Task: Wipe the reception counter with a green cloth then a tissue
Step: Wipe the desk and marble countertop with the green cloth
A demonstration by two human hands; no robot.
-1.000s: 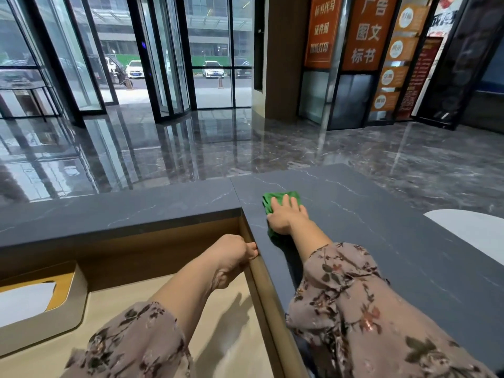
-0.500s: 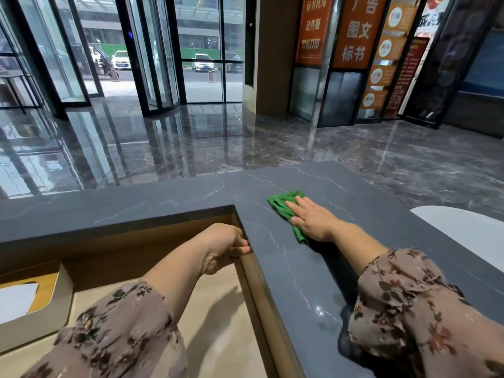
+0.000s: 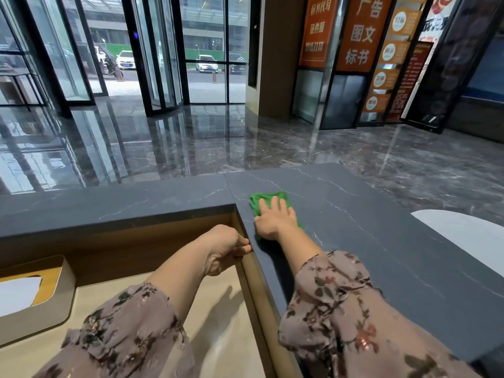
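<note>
A dark grey stone reception counter (image 3: 368, 227) with white veins bends in an L around a lower desk. Near its inner corner lies a green cloth (image 3: 261, 199), and my right hand (image 3: 275, 221) presses flat on it with the fingers spread. Most of the cloth is hidden under the palm. My left hand (image 3: 226, 248) curls over the counter's inner edge, thumb on the top surface and fingers around the wooden lip. A tissue box (image 3: 35, 298) with a white tissue showing sits on the lower desk at the far left.
A beige lower desk (image 3: 218, 309) lies inside the counter, behind a wooden upstand (image 3: 136, 241). A white oval shape (image 3: 469, 233) sits on the counter at the right. Beyond the counter is a glossy marble lobby floor (image 3: 218, 143), glass doors and orange signs.
My right hand has slid the green cloth back to the left, toward the counter's inner corner, after a sweep to the right. My left hand stays on the counter edge.
</note>
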